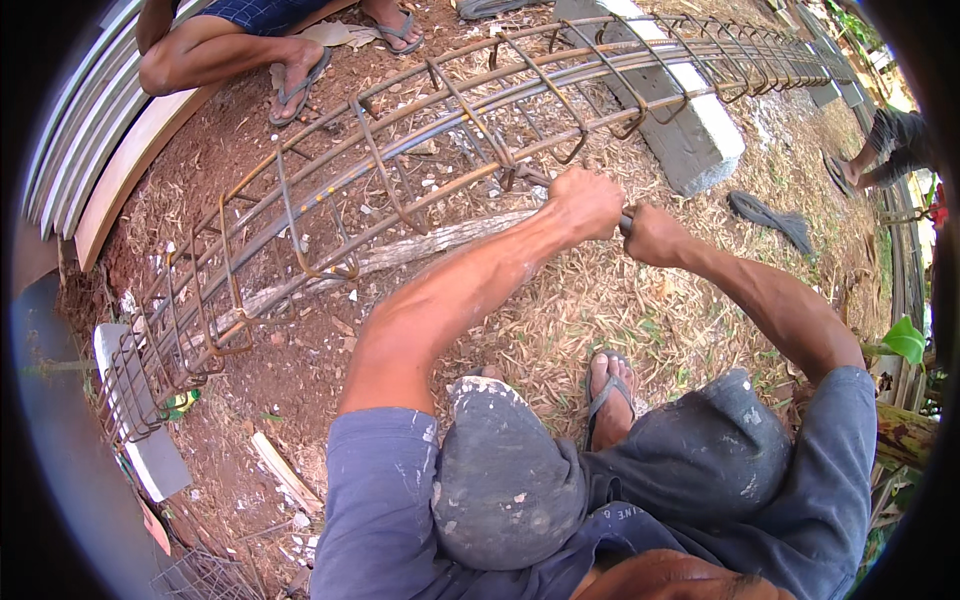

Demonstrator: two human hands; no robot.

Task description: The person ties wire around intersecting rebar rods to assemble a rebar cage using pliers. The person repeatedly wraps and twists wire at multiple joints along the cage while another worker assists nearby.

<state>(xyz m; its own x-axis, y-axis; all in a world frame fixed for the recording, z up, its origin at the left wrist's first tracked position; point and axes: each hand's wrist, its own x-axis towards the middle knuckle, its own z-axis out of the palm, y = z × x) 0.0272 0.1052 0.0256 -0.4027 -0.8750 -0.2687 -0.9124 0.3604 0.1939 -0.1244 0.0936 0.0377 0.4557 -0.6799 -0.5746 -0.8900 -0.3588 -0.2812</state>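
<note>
A long cage of rusty steel rebar (470,185), with square stirrups around its long bars, curves across the view in front of me. My left hand (584,204) is closed around a dark metal long-handled tool (531,177), whose far end meets the near lower bar of the cage. Just right of it, my right hand (655,237) is wrapped around the tool's other end, a short piece of which shows between my fists. The tool's jaws, if it has any, are too small to make out.
A grey-white block (690,140) props the cage at the right, and another block (140,415) at the left. A dark bundle of wire (770,221) lies on the straw-strewn ground. One person squats beyond the cage (230,60); another person's legs (880,150) show far right.
</note>
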